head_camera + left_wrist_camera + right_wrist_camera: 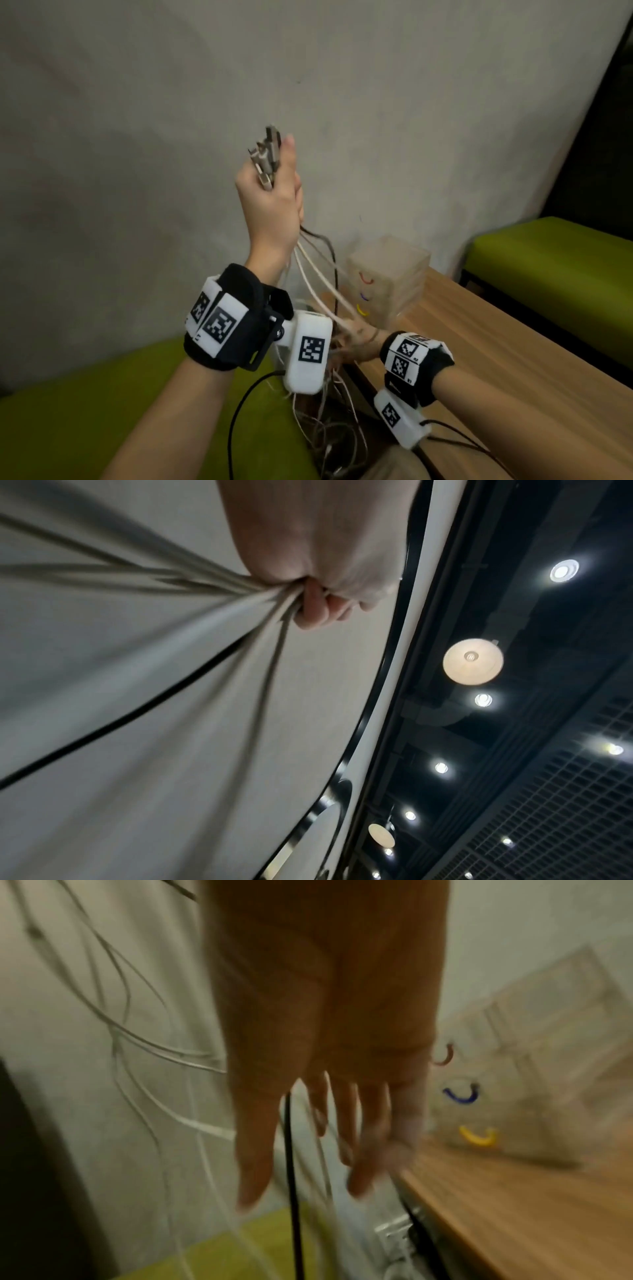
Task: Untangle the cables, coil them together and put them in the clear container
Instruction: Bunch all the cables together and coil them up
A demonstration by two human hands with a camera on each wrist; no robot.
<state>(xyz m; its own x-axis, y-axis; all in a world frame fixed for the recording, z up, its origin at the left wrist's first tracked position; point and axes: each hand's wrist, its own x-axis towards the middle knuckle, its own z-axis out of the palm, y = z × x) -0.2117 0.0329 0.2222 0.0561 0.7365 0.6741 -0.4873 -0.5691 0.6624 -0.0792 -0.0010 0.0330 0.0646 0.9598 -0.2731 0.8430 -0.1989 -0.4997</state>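
My left hand point(270, 192) is raised high in front of the wall and grips a bundle of cables point(318, 274), their plug ends point(265, 154) sticking up above the fist. In the left wrist view the white and black cables point(192, 588) fan out from the curled fingers point(313, 612). The cables run down to my right hand point(356, 342), low at the table's near corner, whose fingers point(346, 1123) are spread straight with cables passing between them. The clear container point(390, 281) stands on the wooden table point(496, 359) by the wall, just past the right hand.
Loose cable ends hang tangled point(335, 428) below the hands, over the green seat point(102, 411). Another green bench point(555, 253) sits beyond the table at right. The container shows red, blue and yellow handles point(476, 1137). A grey wall point(171, 102) is close ahead.
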